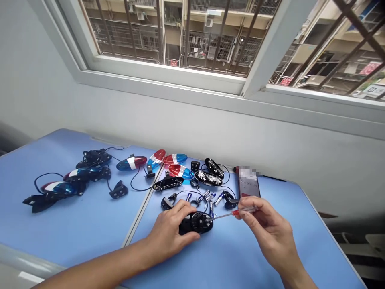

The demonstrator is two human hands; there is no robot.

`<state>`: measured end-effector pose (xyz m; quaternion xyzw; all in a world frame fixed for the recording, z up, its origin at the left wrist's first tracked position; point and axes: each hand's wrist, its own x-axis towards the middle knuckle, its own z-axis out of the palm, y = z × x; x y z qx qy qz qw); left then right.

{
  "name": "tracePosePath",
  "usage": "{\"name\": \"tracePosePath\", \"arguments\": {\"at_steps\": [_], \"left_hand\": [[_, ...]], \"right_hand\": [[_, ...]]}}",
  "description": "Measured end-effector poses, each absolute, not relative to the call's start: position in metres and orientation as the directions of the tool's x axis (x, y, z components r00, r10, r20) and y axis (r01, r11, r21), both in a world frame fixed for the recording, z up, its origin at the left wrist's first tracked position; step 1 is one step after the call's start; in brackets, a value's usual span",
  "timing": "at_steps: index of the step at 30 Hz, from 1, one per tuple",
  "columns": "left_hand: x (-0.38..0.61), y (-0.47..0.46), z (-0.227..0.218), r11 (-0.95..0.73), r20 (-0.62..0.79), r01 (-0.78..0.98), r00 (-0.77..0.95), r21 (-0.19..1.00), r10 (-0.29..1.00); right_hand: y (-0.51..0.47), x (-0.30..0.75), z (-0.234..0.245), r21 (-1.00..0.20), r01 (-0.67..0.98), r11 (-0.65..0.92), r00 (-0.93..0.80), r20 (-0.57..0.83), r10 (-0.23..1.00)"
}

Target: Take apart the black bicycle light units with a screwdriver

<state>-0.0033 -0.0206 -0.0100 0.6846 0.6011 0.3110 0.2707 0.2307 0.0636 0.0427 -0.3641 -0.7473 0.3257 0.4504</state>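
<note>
- The left hand (172,233) is closed around a black oval light base (198,222) on the blue table (90,233).
- The right hand (267,232) pinches a red-collared screwdriver (236,212), its tip at the base's 2 o'clock edge.
- Loose batteries (207,197), perhaps six, lie at 12 o'clock, with a phone (249,185) at 1 o'clock.
- Further off are four red-and-blue covers (180,171) and three other black bases (208,178).
- Three wired lights (87,174) lie at 10 o'clock.

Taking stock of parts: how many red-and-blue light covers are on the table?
6 covers: two at the far left, four grouped mid-table towards the back. Others may be hidden.
</note>
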Motion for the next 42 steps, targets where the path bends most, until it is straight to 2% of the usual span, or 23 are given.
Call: {"name": "tracePosePath", "arguments": {"at_steps": [17,22,25,29,36,42], "left_hand": [[-0.002,-0.02,-0.006,-0.102,0.074,0.628,0.07,0.772,0.995],[-0.004,-0.016,-0.008,-0.115,0.088,0.634,0.073,0.765,0.993],[-0.005,-0.015,-0.009,-0.13,0.09,0.625,0.094,0.769,0.991],[-0.005,-0.016,-0.01,-0.152,0.099,0.615,0.12,0.774,0.988],[-0.009,-0.013,-0.013,-0.171,0.102,0.599,0.148,0.783,0.984],[-0.013,-0.009,-0.012,-0.152,0.077,0.586,0.151,0.796,0.986]], "right_hand": [[0.054,0.237,0.032,-0.734,0.28,0.619,-0.476,0.454,0.753],[0.054,0.224,0.042,-0.741,0.31,0.596,-0.546,0.374,0.749],[0.054,0.212,0.05,-0.684,0.413,0.601,-0.536,0.352,0.768],[0.057,0.199,0.06,-0.599,0.438,0.671,-0.596,0.365,0.715],[0.071,0.187,0.072,-0.748,0.341,0.57,-0.753,0.147,0.642],[0.085,0.177,0.088,-0.84,0.206,0.503,-0.85,0.102,0.518]]}}
